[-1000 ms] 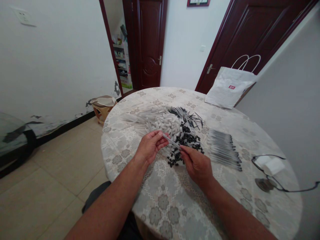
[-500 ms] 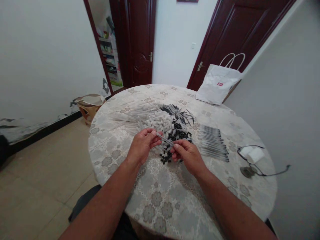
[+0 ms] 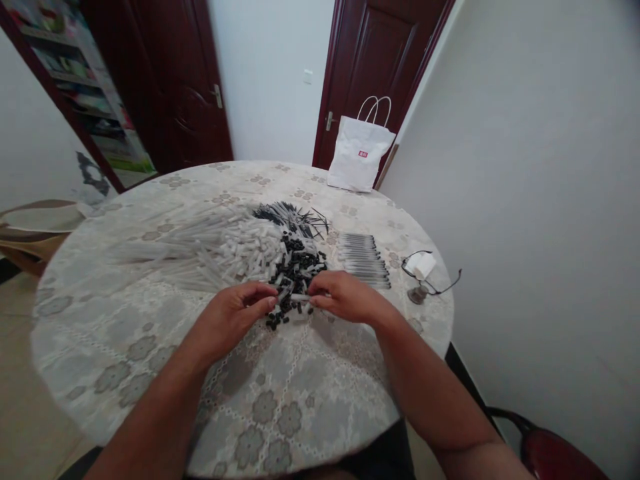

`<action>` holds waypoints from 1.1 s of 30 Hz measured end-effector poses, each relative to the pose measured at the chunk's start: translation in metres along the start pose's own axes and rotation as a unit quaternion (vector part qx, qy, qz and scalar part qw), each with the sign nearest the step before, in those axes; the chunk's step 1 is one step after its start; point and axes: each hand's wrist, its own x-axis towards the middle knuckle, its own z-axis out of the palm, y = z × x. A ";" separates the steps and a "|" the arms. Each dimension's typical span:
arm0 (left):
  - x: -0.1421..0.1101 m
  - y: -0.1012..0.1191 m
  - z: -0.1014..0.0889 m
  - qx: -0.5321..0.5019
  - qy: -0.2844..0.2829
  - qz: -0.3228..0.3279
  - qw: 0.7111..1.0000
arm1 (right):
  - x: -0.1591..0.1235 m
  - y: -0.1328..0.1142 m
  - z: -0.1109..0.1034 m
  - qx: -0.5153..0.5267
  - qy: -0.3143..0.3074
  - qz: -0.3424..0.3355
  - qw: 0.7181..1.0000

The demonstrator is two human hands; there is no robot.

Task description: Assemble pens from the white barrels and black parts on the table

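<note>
My right hand (image 3: 345, 297) pinches one end of a short, whitish pen barrel (image 3: 300, 298), which points left towards my other hand. My left hand (image 3: 245, 308) has its thumb and forefinger drawn together at the edge of the pile of small black pen caps (image 3: 300, 261); anything between them is too small to make out. Both hands are low over the near side of that pile. Left of the caps lies a big heap of white and clear pen parts (image 3: 240, 250). Behind the caps are thin dark refills (image 3: 293, 219).
Black-ended pens (image 3: 365, 260) lie in a neat row on the right. Beyond them are eyeglasses (image 3: 440, 291), a white crumpled item (image 3: 420, 265) and a small dark round object (image 3: 417, 294). A white paper bag (image 3: 360, 157) stands at the back of the round, cloth-covered table (image 3: 270, 400).
The view has swung to the right. My hands have moved apart and down to the caps. The clear pen piece held between both hands earlier now shows only at my right fingertips.
</note>
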 end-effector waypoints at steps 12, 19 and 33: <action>0.003 -0.026 -0.004 0.265 0.073 0.038 0.961 | -0.031 0.091 -0.020 -0.223 0.012 0.238 0.945; 0.002 -0.030 -0.002 0.313 0.061 0.044 0.947 | -0.028 0.101 -0.013 -0.237 0.007 0.246 0.940; -0.001 -0.030 -0.002 0.361 0.020 0.020 0.932 | -0.028 0.102 -0.012 -0.251 0.029 0.250 0.935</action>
